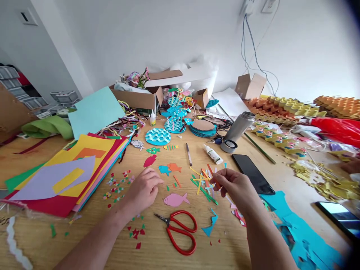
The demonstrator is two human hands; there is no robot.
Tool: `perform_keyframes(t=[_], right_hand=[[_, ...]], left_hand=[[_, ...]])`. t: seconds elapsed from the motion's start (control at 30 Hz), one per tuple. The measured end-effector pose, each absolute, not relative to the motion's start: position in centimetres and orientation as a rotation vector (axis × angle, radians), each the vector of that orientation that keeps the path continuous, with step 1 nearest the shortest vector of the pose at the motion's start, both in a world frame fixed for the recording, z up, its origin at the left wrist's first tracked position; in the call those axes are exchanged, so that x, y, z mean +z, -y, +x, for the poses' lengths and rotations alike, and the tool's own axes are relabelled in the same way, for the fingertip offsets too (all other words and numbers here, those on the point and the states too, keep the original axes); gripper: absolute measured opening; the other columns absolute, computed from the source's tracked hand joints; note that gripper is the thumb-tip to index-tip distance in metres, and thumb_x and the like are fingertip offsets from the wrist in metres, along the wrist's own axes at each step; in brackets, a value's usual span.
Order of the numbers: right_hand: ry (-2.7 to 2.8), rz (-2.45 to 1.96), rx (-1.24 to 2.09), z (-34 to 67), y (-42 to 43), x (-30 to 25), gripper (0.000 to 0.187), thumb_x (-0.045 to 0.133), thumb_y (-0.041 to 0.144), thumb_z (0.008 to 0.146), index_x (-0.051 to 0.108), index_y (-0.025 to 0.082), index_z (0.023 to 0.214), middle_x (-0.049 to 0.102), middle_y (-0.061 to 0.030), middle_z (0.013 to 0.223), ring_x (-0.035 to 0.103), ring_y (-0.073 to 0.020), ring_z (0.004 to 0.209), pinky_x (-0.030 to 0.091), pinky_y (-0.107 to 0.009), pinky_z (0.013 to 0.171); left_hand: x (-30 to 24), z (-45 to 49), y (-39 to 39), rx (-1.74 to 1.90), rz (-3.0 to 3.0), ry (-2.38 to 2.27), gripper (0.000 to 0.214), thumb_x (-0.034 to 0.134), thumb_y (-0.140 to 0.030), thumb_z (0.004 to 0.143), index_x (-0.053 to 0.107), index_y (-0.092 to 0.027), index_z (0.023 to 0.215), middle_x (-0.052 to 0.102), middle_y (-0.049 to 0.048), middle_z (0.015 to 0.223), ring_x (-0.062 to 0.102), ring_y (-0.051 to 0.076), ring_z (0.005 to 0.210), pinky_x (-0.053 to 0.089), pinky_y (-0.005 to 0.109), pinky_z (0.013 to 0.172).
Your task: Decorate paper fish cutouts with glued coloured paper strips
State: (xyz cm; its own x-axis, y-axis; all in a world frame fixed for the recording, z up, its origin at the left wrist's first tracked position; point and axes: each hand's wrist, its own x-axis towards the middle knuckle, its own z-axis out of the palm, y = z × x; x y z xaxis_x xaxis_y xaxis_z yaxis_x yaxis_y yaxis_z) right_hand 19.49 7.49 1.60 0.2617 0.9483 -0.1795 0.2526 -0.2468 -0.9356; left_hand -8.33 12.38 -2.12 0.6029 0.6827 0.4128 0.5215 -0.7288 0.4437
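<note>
My right hand pinches an orange paper strip between thumb and fingers, above a loose pile of yellow, green and orange strips. Loosely curled, my left hand is over the table with its index finger pointing right and nothing visible in it. Close to it lie a plain pink paper fish, a crimson fish, a blue fish and an orange fish. Red-handled scissors lie partly spread in front of me. Small confetti scraps are scattered left of my left hand.
Coloured paper sheets are stacked at the left. A glue bottle, a pen, a black phone and a steel flask stand or lie beyond my right hand. Blue paper offcuts cover the right front.
</note>
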Motion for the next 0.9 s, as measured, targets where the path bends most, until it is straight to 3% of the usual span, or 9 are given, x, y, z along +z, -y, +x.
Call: perform_keyframes(t=[0.17, 0.4, 0.63, 0.9], right_hand=[[1.231, -1.713, 1.119, 19.5, -7.4, 1.2, 0.031, 0.064, 0.048, 0.071, 0.056, 0.019, 0.064, 0.065, -0.0025, 0.06, 0.051, -0.0094, 0.044, 0.038, -0.021, 0.039], [1.356, -2.13, 0.712, 21.2, -8.2, -0.5, 0.017, 0.059, 0.034, 0.072, 0.056, 0.02, 0.063, 0.066, -0.0022, 0.054, 0.057, -0.0139, 0.045, 0.038, -0.024, 0.043], [1.372, -2.204, 0.673, 21.0, -8.7, -0.5, 0.017, 0.057, 0.031, 0.074, 0.056, 0.02, 0.06, 0.064, -0.0013, 0.05, 0.057, -0.0142, 0.045, 0.039, -0.025, 0.046], [1.245, -1.713, 1.217, 18.4, -7.9, 0.1, 0.031, 0.062, 0.049, 0.072, 0.054, 0.02, 0.066, 0.061, 0.0014, 0.054, 0.046, -0.008, 0.039, 0.031, -0.02, 0.036]], left_hand=[[-2.2, -8.2, -12.4, 0.858, 2.558, -0.955, 0.04, 0.043, 0.007, 0.068, 0.069, -0.016, 0.089, 0.064, 0.0056, 0.086, 0.053, 0.02, 0.091, 0.05, 0.036, 0.082], [-2.0, -8.1, -12.0, 0.768, 2.548, -0.856, 0.039, 0.045, 0.005, 0.071, 0.071, -0.019, 0.088, 0.065, 0.0046, 0.083, 0.052, 0.02, 0.093, 0.049, 0.035, 0.081], [-1.9, -8.4, -12.2, 0.794, 2.567, -0.892, 0.037, 0.045, 0.005, 0.074, 0.072, -0.018, 0.084, 0.065, 0.0043, 0.077, 0.053, 0.019, 0.086, 0.048, 0.033, 0.077], [-1.9, -8.9, -12.7, 1.03, 2.488, -1.02, 0.042, 0.044, 0.007, 0.069, 0.071, -0.018, 0.09, 0.063, 0.0045, 0.079, 0.053, 0.019, 0.087, 0.048, 0.034, 0.079]])
